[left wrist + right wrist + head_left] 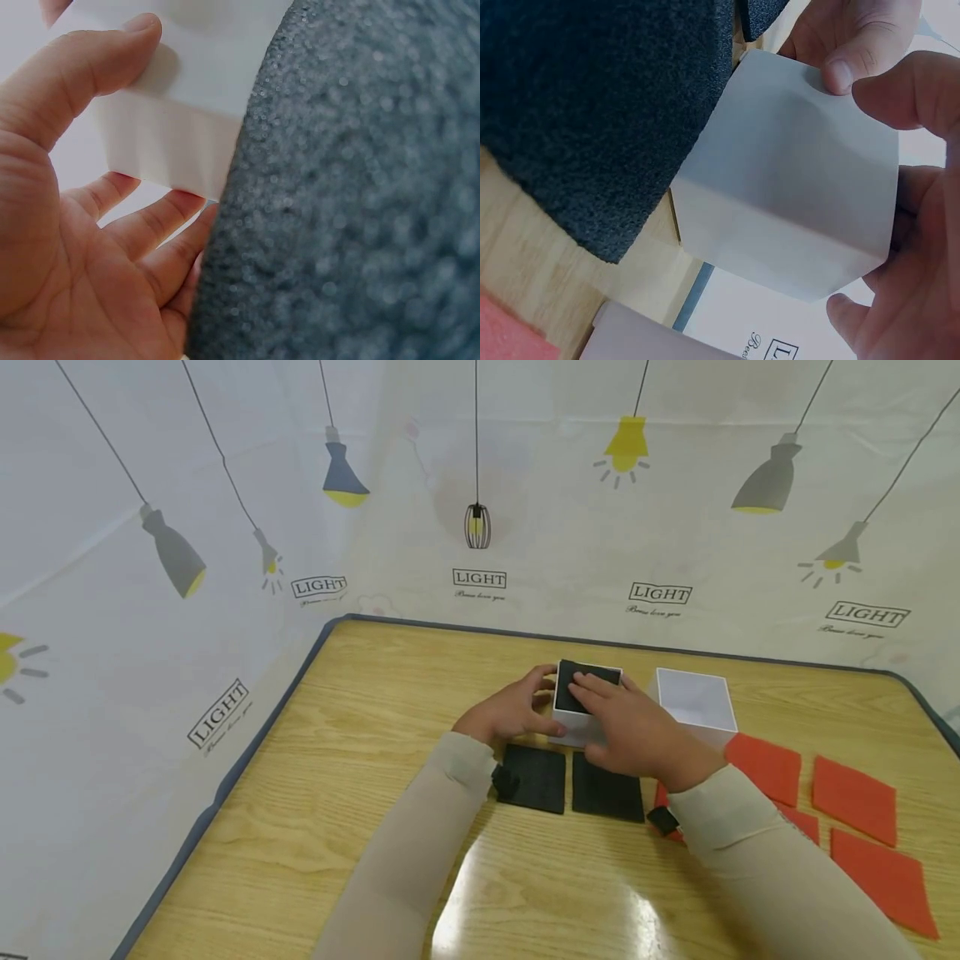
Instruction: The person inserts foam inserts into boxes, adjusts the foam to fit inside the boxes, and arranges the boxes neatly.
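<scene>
A white open-topped box (576, 730) stands on the table, with a black foam square (567, 692) lying in its opening. My left hand (510, 710) holds the box from the left, thumb on the front wall and fingers on the side, as the left wrist view also shows. Laid over the top, my right hand (641, 735) presses the black foam with fairly straight fingers. Its thumb (892, 97) is by the box's front face in the right wrist view. Two more black foam squares, one on the left (536, 781) and one on the right (607, 789), lie in front of the box.
To the right stands a second white box (697, 697), open at the top. Several red foam squares (855, 797) lie on the right side of the wooden table (360, 710), some partly behind my right arm. A printed curtain (540, 468) hangs beyond the table's dark edge.
</scene>
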Demonstrator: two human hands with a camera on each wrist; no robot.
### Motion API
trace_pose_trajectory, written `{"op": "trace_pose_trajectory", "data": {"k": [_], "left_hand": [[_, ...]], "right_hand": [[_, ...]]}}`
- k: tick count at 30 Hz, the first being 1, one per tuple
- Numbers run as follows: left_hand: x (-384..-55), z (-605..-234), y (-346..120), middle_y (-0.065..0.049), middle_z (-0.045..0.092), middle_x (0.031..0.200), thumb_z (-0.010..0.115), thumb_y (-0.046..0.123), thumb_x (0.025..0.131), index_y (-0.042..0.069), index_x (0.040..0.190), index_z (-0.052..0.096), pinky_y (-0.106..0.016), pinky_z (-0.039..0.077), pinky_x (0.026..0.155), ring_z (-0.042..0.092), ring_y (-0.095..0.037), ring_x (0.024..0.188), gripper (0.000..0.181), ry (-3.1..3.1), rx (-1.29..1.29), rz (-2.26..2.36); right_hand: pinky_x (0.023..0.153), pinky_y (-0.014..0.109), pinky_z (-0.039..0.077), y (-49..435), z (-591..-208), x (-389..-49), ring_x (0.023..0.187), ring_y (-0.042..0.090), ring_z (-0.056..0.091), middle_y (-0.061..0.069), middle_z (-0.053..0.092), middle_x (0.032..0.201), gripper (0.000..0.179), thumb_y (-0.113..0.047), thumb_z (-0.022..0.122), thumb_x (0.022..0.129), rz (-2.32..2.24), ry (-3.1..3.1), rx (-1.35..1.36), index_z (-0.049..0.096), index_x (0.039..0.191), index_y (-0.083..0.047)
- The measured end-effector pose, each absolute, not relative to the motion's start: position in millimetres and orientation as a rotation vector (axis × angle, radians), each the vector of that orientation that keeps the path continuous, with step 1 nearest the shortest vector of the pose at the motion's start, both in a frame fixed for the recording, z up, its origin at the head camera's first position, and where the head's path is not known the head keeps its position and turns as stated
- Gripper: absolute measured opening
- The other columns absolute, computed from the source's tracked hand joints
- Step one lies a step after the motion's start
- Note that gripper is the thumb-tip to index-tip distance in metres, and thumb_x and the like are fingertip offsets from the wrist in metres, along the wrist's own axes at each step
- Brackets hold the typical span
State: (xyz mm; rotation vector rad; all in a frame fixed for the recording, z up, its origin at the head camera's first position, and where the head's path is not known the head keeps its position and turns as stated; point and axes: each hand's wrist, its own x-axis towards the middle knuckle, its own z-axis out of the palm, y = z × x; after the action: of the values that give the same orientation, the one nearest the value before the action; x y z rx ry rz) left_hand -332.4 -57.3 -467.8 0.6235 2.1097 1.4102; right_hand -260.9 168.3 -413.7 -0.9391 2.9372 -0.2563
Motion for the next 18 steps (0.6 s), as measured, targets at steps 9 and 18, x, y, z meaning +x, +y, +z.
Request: {"op": "trace_pose_trajectory", "data": {"k": [9, 18], "left_hand": [[-331.6, -465.9, -56.6, -0.013, 0.032, 0.17, 0.086, 0.01, 0.087, 0.025, 0.168, 0.018, -0.048, 0.039, 0.121, 0.035, -0.033, 0.156, 0.107, 2.092, 0.624, 1.429], [-332.4, -466.5, -57.2, -0.013, 0.032, 0.17, 0.086, 0.011, 0.087, 0.026, 0.168, 0.019, -0.047, 0.038, 0.122, 0.035, -0.033, 0.157, 0.106, 2.096, 0.628, 1.419]], "right_hand": [[0.122, 0.072, 0.017, 168.3, -415.2, -258.3, 0.153, 0.04, 0.039, 0.021, 0.039, 0.166, 0.078, -0.022, 0.075, 0.09, -0.232, 2.925, -0.943, 0.044, 0.157, 0.003], [0.122, 0.071, 0.019, 167.1, -412.4, -258.2, 0.153, 0.039, 0.04, 0.021, 0.042, 0.165, 0.078, -0.024, 0.076, 0.09, -0.204, 2.937, -0.883, 0.046, 0.157, 0.002]]}}
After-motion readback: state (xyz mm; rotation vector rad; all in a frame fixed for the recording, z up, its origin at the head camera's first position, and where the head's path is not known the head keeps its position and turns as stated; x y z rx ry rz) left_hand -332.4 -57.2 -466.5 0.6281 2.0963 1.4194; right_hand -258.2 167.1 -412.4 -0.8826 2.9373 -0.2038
